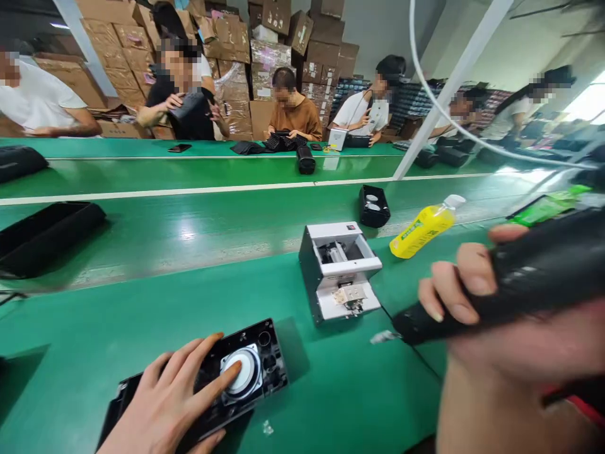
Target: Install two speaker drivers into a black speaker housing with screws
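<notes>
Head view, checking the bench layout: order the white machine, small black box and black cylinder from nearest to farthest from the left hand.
1. White machine, right of the left hand.
2. Small black box, behind the machine.
3. Black cylinder, on the far belt.

On the worktop (142, 315), the speaker panel (246, 372) lies nearest, under the left hand (172, 397). The feeder box (338, 271) stands behind and right of it. The bottle (423, 228) lies further right, behind the screwdriver (524, 277) in the right hand (496, 340).
</notes>
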Action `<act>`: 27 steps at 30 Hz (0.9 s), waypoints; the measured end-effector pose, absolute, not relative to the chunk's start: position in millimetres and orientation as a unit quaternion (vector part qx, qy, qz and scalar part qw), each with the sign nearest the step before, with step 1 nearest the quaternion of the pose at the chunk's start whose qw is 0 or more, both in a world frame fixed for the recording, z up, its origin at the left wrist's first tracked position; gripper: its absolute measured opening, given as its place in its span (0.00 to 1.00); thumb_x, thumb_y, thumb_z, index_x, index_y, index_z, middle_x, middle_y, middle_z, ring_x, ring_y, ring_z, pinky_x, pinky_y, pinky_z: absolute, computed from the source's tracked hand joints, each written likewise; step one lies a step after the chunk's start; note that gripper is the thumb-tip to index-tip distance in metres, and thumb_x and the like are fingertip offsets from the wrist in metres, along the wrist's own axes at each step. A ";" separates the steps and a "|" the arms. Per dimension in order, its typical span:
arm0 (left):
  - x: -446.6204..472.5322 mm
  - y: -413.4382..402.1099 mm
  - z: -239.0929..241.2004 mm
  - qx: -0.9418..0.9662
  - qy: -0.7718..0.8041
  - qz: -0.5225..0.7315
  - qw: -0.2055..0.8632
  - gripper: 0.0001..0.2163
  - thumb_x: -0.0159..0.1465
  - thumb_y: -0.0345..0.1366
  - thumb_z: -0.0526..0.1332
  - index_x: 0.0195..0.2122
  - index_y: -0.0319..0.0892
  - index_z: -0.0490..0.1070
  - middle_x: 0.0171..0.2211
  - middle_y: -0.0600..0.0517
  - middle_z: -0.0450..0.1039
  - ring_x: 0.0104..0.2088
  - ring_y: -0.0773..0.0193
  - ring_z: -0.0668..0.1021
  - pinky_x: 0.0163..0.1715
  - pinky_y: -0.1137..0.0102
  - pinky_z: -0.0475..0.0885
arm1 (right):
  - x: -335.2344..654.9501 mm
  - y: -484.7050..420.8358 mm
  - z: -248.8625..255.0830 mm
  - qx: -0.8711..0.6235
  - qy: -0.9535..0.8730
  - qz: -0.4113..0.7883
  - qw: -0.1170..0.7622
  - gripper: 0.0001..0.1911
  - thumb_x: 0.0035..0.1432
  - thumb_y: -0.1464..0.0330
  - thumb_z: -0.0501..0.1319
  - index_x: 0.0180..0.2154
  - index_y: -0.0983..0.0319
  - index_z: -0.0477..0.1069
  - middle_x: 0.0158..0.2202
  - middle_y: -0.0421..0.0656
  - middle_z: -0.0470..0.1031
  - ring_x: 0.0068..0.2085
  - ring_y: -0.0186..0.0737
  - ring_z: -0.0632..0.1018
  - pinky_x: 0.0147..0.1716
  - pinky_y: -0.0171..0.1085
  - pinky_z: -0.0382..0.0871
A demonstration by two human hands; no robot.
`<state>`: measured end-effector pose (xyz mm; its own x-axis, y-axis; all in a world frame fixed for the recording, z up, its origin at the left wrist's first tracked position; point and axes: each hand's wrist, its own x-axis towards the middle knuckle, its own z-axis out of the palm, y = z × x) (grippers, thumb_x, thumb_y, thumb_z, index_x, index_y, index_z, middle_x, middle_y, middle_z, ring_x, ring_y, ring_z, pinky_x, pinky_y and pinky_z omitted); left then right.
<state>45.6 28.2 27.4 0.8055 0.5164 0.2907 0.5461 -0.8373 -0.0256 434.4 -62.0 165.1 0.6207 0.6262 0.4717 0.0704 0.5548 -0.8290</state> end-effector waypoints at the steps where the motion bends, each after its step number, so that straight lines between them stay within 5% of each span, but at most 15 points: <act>1: 45.5 28.3 21.5 -0.952 -0.267 -0.141 0.058 0.33 0.65 0.41 0.64 0.72 0.67 0.62 0.76 0.49 0.57 0.61 0.39 0.75 0.52 0.46 0.76 | 428.3 -54.7 168.5 -0.382 -0.390 0.195 0.815 0.27 0.50 0.39 0.75 0.39 0.53 0.84 0.20 0.35 0.64 0.13 0.34 0.59 0.10 0.38 0.54; 7: 70.1 30.6 8.5 -0.967 -0.178 -0.169 0.072 0.36 0.60 0.40 0.67 0.71 0.63 0.65 0.75 0.46 0.58 0.60 0.41 0.75 0.53 0.51 0.70 | 408.8 -20.4 151.7 -0.304 -0.450 0.164 0.823 0.30 0.63 0.38 0.65 0.47 0.57 0.82 0.22 0.36 0.72 0.15 0.35 0.67 0.13 0.34 0.61; 20: 98.3 19.8 24.1 -0.969 -0.165 -0.165 0.075 0.33 0.61 0.42 0.65 0.70 0.59 0.67 0.77 0.45 0.55 0.66 0.43 0.70 0.62 0.48 0.62 | 410.5 -8.3 123.7 -0.329 -0.474 0.200 0.792 0.29 0.67 0.39 0.60 0.45 0.58 0.81 0.21 0.38 0.71 0.14 0.35 0.66 0.12 0.35 0.59; 27: 103.1 19.7 37.1 -0.969 -0.157 -0.162 0.100 0.30 0.63 0.43 0.65 0.67 0.53 0.70 0.74 0.41 0.62 0.64 0.41 0.73 0.57 0.48 0.70 | 413.7 -19.8 123.3 -0.351 -0.476 0.218 0.776 0.30 0.65 0.39 0.60 0.50 0.55 0.80 0.21 0.37 0.73 0.13 0.37 0.67 0.11 0.35 0.59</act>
